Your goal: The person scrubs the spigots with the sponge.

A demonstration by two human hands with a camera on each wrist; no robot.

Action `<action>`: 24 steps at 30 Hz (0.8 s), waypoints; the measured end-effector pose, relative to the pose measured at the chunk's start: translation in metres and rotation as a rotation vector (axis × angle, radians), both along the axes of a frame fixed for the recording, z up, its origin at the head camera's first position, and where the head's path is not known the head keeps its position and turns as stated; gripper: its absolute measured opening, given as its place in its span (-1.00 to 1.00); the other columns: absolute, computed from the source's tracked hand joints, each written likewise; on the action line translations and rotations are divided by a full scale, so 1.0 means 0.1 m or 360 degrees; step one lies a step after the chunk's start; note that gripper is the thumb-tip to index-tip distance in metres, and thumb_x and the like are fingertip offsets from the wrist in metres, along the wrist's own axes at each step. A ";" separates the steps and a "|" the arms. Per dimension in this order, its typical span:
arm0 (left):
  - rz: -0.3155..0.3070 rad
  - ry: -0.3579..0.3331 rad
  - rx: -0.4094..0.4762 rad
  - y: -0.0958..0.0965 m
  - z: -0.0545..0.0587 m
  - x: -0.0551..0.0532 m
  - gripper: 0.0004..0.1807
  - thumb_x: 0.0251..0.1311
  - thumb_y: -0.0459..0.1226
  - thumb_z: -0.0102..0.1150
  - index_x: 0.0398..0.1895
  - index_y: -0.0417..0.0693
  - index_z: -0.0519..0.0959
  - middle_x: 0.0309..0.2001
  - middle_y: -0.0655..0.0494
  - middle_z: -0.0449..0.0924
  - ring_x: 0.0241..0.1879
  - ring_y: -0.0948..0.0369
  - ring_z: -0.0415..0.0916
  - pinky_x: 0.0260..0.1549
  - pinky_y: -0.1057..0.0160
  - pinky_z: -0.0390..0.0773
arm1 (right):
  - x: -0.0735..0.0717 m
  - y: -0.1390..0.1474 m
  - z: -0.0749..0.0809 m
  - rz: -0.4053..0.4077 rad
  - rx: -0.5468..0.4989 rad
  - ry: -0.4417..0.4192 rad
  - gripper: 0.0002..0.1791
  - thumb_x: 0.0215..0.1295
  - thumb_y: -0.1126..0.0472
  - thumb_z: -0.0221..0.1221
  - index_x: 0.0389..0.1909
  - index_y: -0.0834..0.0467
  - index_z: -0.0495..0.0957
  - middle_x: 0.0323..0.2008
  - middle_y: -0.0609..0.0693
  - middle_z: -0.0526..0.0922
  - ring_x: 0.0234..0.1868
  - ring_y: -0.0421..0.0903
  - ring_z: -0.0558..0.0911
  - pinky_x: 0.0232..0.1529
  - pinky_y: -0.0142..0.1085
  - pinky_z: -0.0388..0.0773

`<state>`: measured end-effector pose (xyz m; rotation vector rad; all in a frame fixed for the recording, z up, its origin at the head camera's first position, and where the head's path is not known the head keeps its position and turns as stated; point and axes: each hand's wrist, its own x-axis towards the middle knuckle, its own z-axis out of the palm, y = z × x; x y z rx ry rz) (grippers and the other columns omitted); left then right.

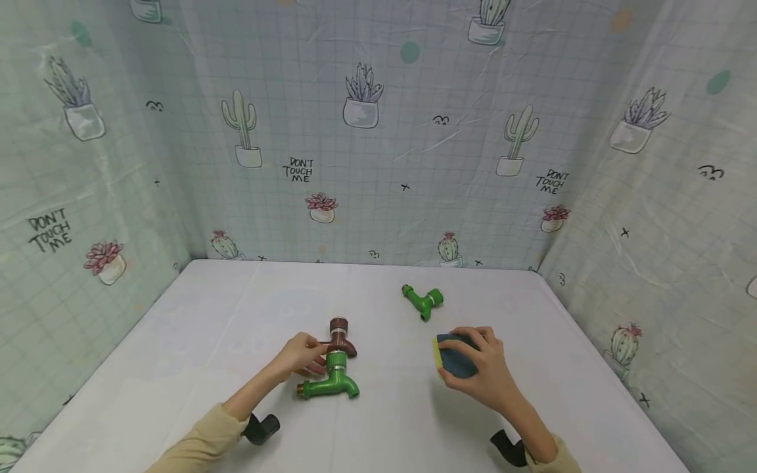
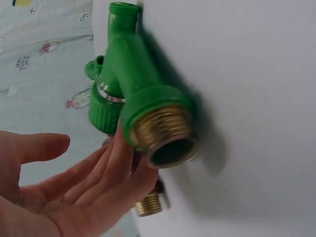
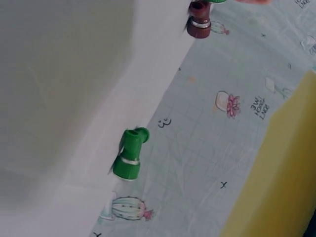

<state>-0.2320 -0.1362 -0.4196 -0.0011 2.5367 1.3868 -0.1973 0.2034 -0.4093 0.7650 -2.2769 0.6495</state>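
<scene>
Patterned cloth (image 1: 408, 217) around a white table (image 1: 236, 315)

The cloth, pale, faintly gridded and creased in places, hangs behind the table and along both its sides. It is printed with green cacti (image 1: 239, 121) in pots, red succulents (image 1: 322, 202), coloured dots (image 1: 410, 52), small black crosses (image 1: 405, 187) and the lettering (image 1: 298, 170) "DON'T TOUCH ME". A lone green tap (image 1: 424, 303) lies toward the table's far edge, right of centre, its spout facing the near side.

In the head view the counter (image 1: 390, 420) is evenly lit, faintly shadowed below the sponge (image 1: 457, 363). In the left wrist view the near tap (image 2: 136, 66) is blurred; in the right one, the counter is darkened by broad shadow and the sponge is softly blurred.
</scene>
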 end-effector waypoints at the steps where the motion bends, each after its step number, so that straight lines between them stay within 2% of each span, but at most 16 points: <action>1: 0.0009 0.0078 -0.0063 0.01 0.02 0.00 -0.70 0.20 -0.30 -0.05 -0.20 -0.43 0.49 -0.44 -0.10 0.63 -0.54 0.14 0.60 -0.57 0.25 0.59 | 0.01 0.01 0.00 -0.0010 0.0006 -0.0010 -0.58 -0.27 0.08 0.38 -0.24 -0.13 0.57 -0.13 -0.01 0.51 -0.12 -0.10 0.30 -0.29 -0.11 0.22; 4: 0.0021 0.0339 -0.0220 0.08 0.11 -0.04 -0.75 0.17 -0.31 0.00 -0.22 -0.37 0.51 -0.45 -0.08 0.61 -0.57 0.15 0.58 -0.65 0.32 0.51 | 0.02 0.06 -0.01 -0.0038 0.0005 -0.0030 -0.57 -0.28 0.10 0.38 -0.24 -0.13 0.57 -0.12 -0.01 0.51 -0.11 -0.10 0.29 -0.29 -0.10 0.22; 8: -0.0024 0.0682 -0.0293 0.20 0.25 -0.16 -0.79 0.16 -0.32 0.03 -0.25 -0.30 0.55 -0.39 -0.12 0.60 -0.54 0.16 0.57 -0.66 0.37 0.50 | 0.03 0.13 -0.03 -0.0070 -0.0013 -0.0035 -0.56 -0.31 0.13 0.39 -0.25 -0.13 0.57 -0.13 -0.01 0.52 -0.12 -0.09 0.29 -0.30 -0.10 0.21; 13: -0.0121 0.0955 -0.0321 0.38 0.33 -0.37 -0.83 0.16 -0.34 0.03 -0.26 -0.25 0.57 -0.36 -0.09 0.62 -0.46 0.16 0.57 -0.55 0.33 0.57 | 0.03 0.18 -0.06 -0.0074 -0.0010 -0.0042 -0.55 -0.30 0.14 0.39 -0.24 -0.12 0.57 -0.13 0.00 0.52 -0.12 -0.09 0.29 -0.31 -0.10 0.21; 16: -0.0203 0.1089 -0.0417 0.53 0.32 -0.51 -0.82 0.16 -0.34 0.03 -0.25 -0.25 0.56 -0.34 -0.08 0.63 -0.40 0.14 0.57 -0.45 0.26 0.59 | 0.03 0.20 -0.05 -0.0077 -0.0015 -0.0052 -0.55 -0.30 0.14 0.40 -0.24 -0.12 0.58 -0.13 0.00 0.52 -0.13 -0.09 0.29 -0.31 -0.10 0.21; 18: -0.0256 0.1202 -0.0545 0.64 0.30 -0.61 -0.81 0.18 -0.33 0.02 -0.23 -0.23 0.56 -0.31 -0.07 0.62 -0.35 0.13 0.57 -0.39 0.23 0.59 | 0.04 0.20 -0.04 -0.0087 -0.0024 -0.0060 -0.55 -0.31 0.15 0.40 -0.24 -0.11 0.58 -0.13 0.00 0.52 -0.13 -0.09 0.29 -0.31 -0.10 0.20; 24: -0.0416 0.1611 -0.0863 0.97 0.18 -0.90 -0.80 0.18 -0.32 0.03 -0.19 -0.23 0.54 -0.29 -0.07 0.60 -0.31 0.08 0.54 -0.40 0.22 0.58 | 0.05 0.22 -0.03 -0.0110 -0.0030 -0.0076 -0.54 -0.32 0.15 0.41 -0.24 -0.12 0.58 -0.13 0.00 0.52 -0.12 -0.10 0.28 -0.31 -0.13 0.20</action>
